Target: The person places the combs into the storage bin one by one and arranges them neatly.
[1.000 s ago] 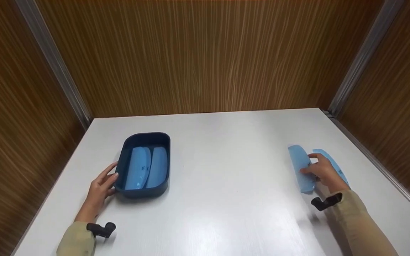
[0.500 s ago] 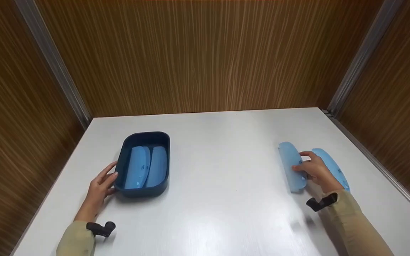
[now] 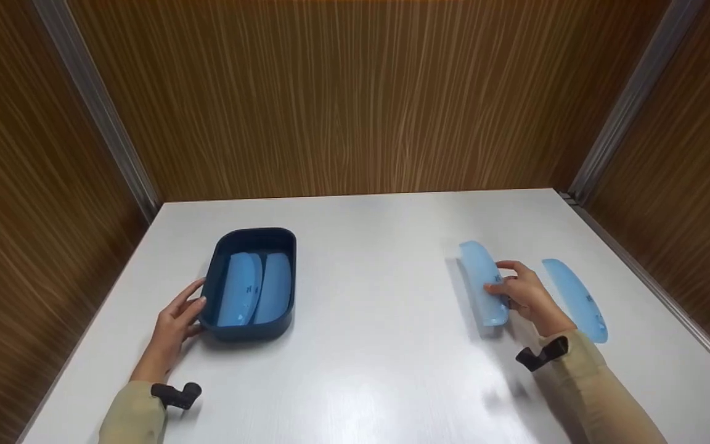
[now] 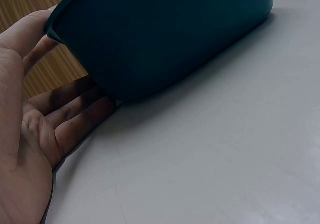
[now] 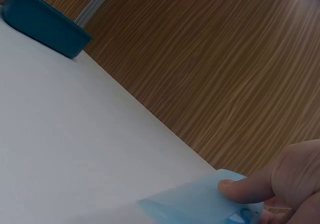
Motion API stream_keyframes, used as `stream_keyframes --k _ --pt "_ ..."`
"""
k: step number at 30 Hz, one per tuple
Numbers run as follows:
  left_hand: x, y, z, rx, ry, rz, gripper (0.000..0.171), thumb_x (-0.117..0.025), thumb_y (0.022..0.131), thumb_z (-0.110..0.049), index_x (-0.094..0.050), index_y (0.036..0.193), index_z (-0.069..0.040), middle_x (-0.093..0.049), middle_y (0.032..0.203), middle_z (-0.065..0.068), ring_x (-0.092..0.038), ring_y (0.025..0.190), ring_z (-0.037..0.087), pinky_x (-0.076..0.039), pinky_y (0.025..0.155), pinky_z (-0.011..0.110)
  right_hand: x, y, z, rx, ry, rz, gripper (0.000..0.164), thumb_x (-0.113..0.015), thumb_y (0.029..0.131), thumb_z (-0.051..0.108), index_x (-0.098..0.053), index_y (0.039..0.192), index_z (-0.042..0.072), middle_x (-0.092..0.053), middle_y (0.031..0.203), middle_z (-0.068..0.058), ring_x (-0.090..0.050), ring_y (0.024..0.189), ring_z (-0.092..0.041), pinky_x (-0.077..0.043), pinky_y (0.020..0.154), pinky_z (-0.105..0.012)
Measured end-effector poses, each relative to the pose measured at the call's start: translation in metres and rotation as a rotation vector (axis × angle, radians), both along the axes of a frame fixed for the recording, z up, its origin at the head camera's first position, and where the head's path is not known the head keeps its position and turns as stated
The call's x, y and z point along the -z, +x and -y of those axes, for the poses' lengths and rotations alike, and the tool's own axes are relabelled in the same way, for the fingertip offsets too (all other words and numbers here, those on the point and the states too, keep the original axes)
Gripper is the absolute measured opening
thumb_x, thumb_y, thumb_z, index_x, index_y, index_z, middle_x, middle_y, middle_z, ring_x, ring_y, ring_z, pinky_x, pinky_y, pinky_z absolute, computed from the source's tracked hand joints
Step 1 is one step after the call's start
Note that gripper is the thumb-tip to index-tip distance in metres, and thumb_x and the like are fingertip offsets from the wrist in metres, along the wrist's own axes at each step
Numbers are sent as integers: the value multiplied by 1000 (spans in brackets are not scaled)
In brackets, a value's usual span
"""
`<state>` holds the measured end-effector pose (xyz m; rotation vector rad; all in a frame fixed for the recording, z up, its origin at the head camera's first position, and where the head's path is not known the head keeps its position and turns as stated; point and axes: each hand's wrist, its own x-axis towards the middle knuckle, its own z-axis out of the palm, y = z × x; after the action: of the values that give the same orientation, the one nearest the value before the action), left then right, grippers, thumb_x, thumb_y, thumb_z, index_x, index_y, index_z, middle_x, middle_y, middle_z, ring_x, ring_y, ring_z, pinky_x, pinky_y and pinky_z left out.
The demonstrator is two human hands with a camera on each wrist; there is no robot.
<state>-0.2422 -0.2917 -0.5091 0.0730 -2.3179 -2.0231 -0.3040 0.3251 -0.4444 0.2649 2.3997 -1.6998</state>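
Observation:
My right hand pinches a light blue half-moon comb by its curved, printed back, thumb on the upper face. The comb is held tilted over the white table, its shadow beside it. In the right wrist view, the thumb presses on the comb's end. A matching comb lies flat to the right of that hand. On the left, a dark blue bin holds several similar combs lying lengthwise, partly overlapping. The spread fingers of my left hand touch the bin's left rim and outer wall.
A white table carries everything. Wood-grain panels enclose it at the back and both sides, with metal strips at the corners. Black camera mounts sit on both wrists.
My right hand has moved left with the comb, lifting it off and leaving the other comb fully visible. The left hand and the bin have stayed in place.

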Motion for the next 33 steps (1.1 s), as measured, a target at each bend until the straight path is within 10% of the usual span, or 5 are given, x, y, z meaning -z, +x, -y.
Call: stream_keyframes --k 33 --pt "0 0 0 -3 -1 -2 57 -54 92 -45 -36 143 -30 -46 133 14 -50 117 25 -49 80 27 0 -4 106 61 -459 108 77 -71 78 -1 -26 140 9 -25 140 -22 -37 120 -33 -32 100 -48"
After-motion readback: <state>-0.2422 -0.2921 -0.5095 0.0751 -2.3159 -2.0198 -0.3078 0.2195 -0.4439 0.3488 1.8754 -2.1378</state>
